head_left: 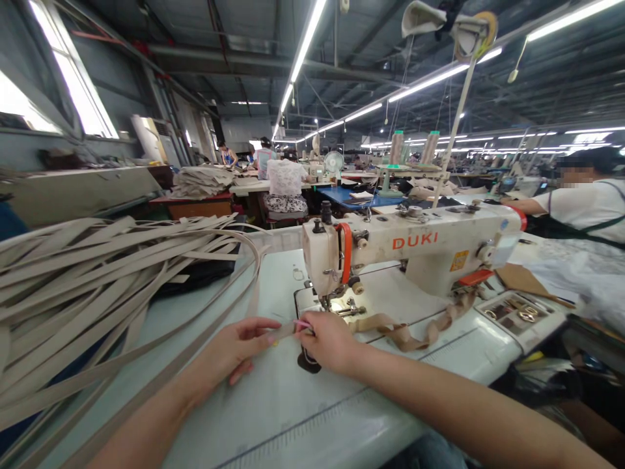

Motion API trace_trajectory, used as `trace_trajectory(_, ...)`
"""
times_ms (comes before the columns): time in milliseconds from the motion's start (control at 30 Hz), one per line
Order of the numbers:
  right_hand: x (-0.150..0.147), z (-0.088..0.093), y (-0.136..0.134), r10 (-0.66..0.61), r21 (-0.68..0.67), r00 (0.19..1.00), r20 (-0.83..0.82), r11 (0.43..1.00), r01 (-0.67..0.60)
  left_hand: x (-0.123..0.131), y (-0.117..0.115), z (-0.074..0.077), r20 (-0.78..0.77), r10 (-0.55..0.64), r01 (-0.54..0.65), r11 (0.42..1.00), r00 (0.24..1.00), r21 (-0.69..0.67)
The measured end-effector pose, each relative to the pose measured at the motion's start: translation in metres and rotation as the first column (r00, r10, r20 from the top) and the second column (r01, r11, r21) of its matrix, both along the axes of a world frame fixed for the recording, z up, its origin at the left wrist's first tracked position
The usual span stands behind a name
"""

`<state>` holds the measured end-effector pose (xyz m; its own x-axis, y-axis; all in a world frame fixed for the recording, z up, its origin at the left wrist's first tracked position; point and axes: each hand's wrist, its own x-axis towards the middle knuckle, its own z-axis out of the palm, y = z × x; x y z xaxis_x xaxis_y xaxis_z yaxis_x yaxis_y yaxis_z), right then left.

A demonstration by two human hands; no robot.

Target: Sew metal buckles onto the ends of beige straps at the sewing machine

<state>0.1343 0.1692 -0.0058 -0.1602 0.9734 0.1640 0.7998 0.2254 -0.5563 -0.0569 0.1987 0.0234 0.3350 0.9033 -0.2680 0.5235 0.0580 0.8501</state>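
My left hand (234, 348) pinches the end of a beige fabric strip (284, 333) between thumb and fingers, just left of the needle area. Close beside it, my right hand (328, 342) is closed around a slim pink tool (301, 324), whose tip touches or nearly touches the strip; its exact kind is hidden by the fingers. Both hands are in front of the white sewing machine (375, 244), below its needle. A tan fabric band (390, 326) runs in loose waves to the right of my right hand.
A large heap of long beige strips (97, 280) covers the table's left side. At the right, a tray (522, 316) holds small metal parts. A thread stand (398, 153) rises behind the machine. A co-worker (596, 202) sits at the right, others farther back.
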Motion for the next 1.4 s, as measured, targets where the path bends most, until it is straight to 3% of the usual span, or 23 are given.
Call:
trace_trajectory(100,0.003,0.005,-0.004,-0.001,-0.051,0.995,-0.102,0.999,-0.005,-0.001,0.003,-0.001,-0.192,-0.025,0.065,0.976,0.981,0.206)
trace_trajectory(233,0.002,0.007,-0.004,-0.006,-0.111,0.989,-0.151,0.994,-0.011,0.006,0.001,-0.008,-0.353,-0.048,0.249,0.796,0.934,0.551)
trace_trajectory(300,-0.002,0.007,-0.003,-0.009,-0.107,0.987,-0.159,0.994,-0.008,0.013,-0.001,-0.013,-0.386,-0.090,0.331,0.712,0.918,0.620)
trace_trajectory(367,-0.007,0.007,-0.002,-0.015,-0.095,0.988,-0.153,0.996,0.000,0.020,-0.001,-0.019,-0.372,-0.131,0.356,0.679,0.919,0.642)
trace_trajectory(433,-0.011,0.007,0.000,-0.031,-0.088,0.986,-0.163,0.996,0.017,0.025,0.000,-0.022,-0.324,-0.141,0.326,0.699,0.935,0.636)
trace_trajectory(567,-0.007,0.010,-0.001,-0.071,-0.062,0.981,-0.180,0.996,0.061,0.022,0.007,-0.020,-0.276,-0.056,0.211,0.790,0.960,0.576)
trace_trajectory(700,0.012,0.013,-0.011,-0.053,-0.014,0.997,0.052,0.998,0.054,0.017,0.013,-0.017,-0.295,-0.027,0.189,0.823,0.955,0.536)
trace_trajectory(867,0.033,0.011,-0.019,0.024,0.088,0.938,0.345,0.994,-0.058,0.018,0.022,-0.014,-0.320,-0.038,0.193,0.862,0.947,0.468)
trace_trajectory(1067,0.029,0.010,-0.011,0.085,0.091,0.877,0.474,0.985,-0.145,0.020,0.027,-0.011,-0.319,-0.070,0.208,0.882,0.945,0.423)
trace_trajectory(1400,0.026,0.008,-0.005,0.115,0.084,0.876,0.468,0.981,-0.173,0.020,0.026,-0.011,-0.265,-0.065,0.176,0.891,0.962,0.419)
